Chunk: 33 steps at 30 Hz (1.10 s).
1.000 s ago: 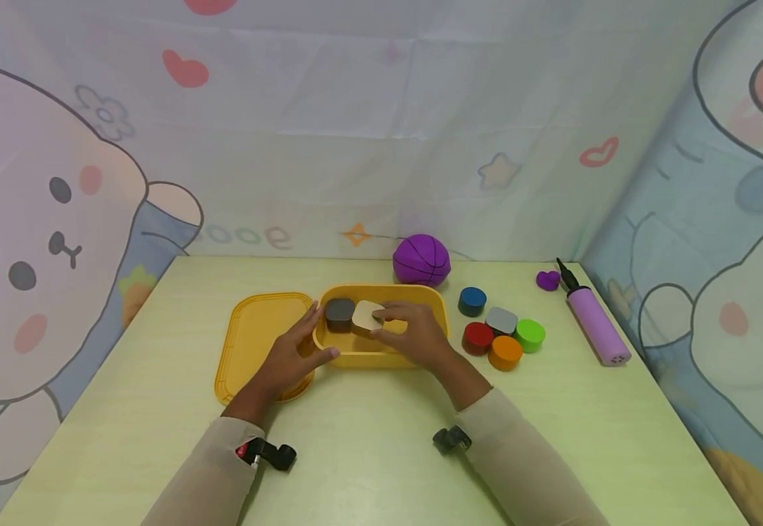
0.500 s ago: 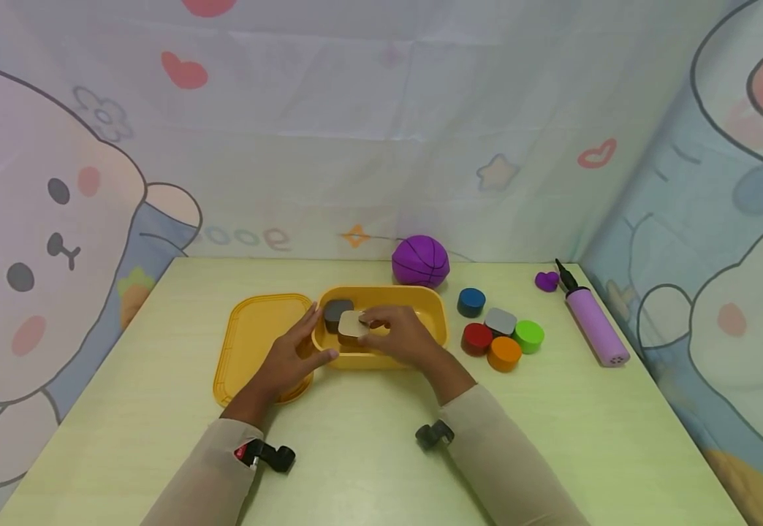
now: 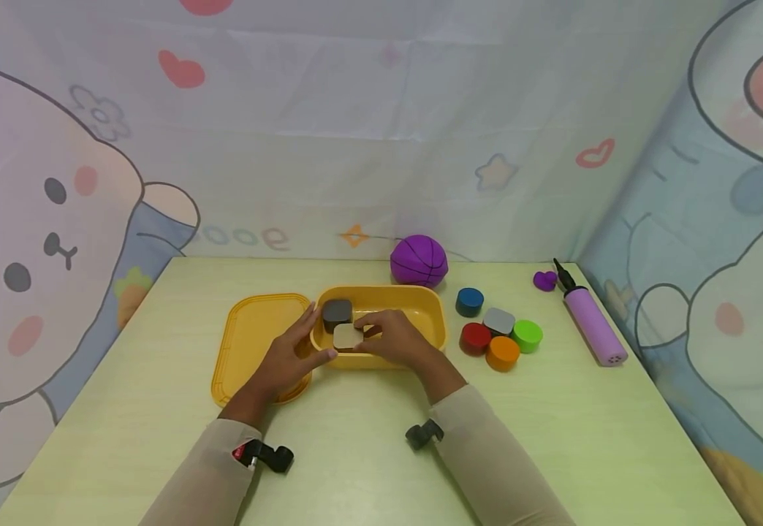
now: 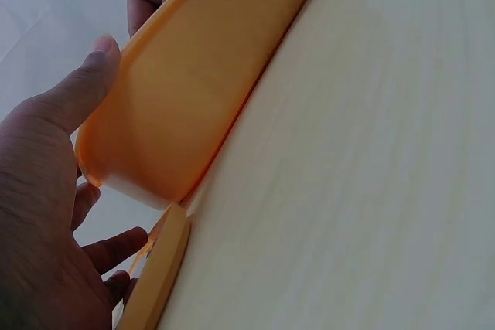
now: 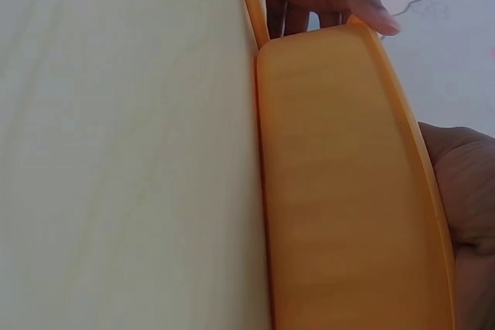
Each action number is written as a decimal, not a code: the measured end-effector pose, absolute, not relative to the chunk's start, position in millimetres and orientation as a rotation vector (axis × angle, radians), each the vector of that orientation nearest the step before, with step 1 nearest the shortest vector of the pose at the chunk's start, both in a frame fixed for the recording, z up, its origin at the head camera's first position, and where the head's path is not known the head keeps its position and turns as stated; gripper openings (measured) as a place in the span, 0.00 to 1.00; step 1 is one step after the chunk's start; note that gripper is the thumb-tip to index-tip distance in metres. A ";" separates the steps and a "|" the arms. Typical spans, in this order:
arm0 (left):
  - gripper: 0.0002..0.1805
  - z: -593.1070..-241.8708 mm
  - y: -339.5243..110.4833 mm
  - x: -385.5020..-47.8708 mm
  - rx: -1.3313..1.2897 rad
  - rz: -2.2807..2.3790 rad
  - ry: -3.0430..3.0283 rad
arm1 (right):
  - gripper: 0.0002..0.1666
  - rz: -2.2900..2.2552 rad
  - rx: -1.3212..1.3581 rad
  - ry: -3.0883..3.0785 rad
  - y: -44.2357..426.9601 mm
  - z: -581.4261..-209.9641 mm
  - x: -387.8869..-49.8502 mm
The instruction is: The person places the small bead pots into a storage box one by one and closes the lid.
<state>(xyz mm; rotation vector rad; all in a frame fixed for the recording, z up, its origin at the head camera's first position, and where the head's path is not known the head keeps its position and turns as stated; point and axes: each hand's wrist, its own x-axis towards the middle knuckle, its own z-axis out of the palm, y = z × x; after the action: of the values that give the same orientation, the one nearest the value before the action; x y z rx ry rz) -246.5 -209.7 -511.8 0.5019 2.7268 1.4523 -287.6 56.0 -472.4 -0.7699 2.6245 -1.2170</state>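
A yellow rectangular box (image 3: 414,361) stands on the table in the head view. My right hand (image 3: 393,340) reaches into it and pinches a cream, round-cornered block (image 3: 347,334) near the front left corner. Behind that block sits a dark grey block (image 3: 338,312), inside the box at its left end. My left hand (image 3: 284,359) touches the box's left end, thumb at the front rim and fingers extended along the side. In the left wrist view the thumb tip lies against the box wall (image 4: 178,90). Both wrist views hide the box's inside and the blocks.
Left of the box lies a yellow lid (image 3: 250,336), partly under my left hand. Several blocks stand to the right, including a blue (image 3: 470,302) and an orange one (image 3: 503,353). A purple ball (image 3: 419,260) sits behind; a lilac pump (image 3: 595,325) lies far right.
My right hand has moved left and toward the front of the box, carrying the cream block from beside the dark grey block to in front of it. The left hand has stayed put.
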 end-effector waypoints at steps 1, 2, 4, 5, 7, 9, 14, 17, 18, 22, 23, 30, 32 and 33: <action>0.53 -511.2 -209.6 -246.5 0.501 1.453 2.726 | 0.24 -1.217 -0.757 2.617 56.1 -472.3 -287.9; 0.53 -510.7 -209.4 -246.4 0.499 1.455 2.723 | 0.24 -1.217 -0.744 2.609 56.2 -472.2 -288.2; 0.53 -509.9 -209.3 -245.8 0.494 1.456 2.718 | 0.25 -1.222 -0.718 2.600 56.1 -472.0 -288.2; 0.53 -509.8 -209.3 -245.5 0.490 1.451 2.719 | 0.26 -1.221 -0.705 2.601 55.9 -472.0 -288.0; 0.53 -509.8 -209.0 -245.5 0.484 1.447 2.721 | 0.26 -1.220 -0.676 2.610 55.5 -471.0 -286.8; 0.53 -510.0 -208.8 -245.8 0.480 1.442 2.725 | 0.26 -1.219 -0.656 2.624 55.0 -470.1 -285.3; 0.53 -511.2 -209.1 -245.7 0.481 1.435 2.732 | 0.23 -1.229 -0.669 2.638 53.4 -470.3 -281.9; 0.53 -510.6 -209.4 -245.2 0.482 1.437 2.732 | 0.20 -1.229 -0.718 2.627 53.6 -469.9 -281.6; 0.53 -510.4 -209.4 -245.3 0.480 1.440 2.731 | 0.18 -1.219 -0.741 2.621 54.1 -469.4 -281.8; 0.54 -509.5 -209.8 -244.8 0.478 1.453 2.722 | 0.15 -1.146 -0.850 2.604 55.7 -467.8 -282.6; 0.54 -509.6 -209.8 -244.7 0.481 1.456 2.720 | 0.15 -1.121 -0.874 2.605 55.9 -467.4 -282.8; 0.54 -509.5 -210.1 -244.4 0.499 1.465 2.717 | 0.17 -1.021 -0.947 2.622 55.2 -465.1 -282.8; 0.54 -509.8 -209.9 -244.3 0.506 1.461 2.720 | 0.17 -1.024 -0.958 2.640 55.4 -465.3 -282.4; 0.54 -509.8 -209.7 -244.1 0.509 1.457 2.723 | 0.17 -1.028 -0.962 2.649 55.6 -465.3 -282.2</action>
<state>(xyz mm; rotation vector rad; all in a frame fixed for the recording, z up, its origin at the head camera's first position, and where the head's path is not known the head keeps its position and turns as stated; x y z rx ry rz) -244.1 -209.7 -509.8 0.5086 2.7226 1.4567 -282.2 55.6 -465.3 -0.9621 2.6489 -1.0282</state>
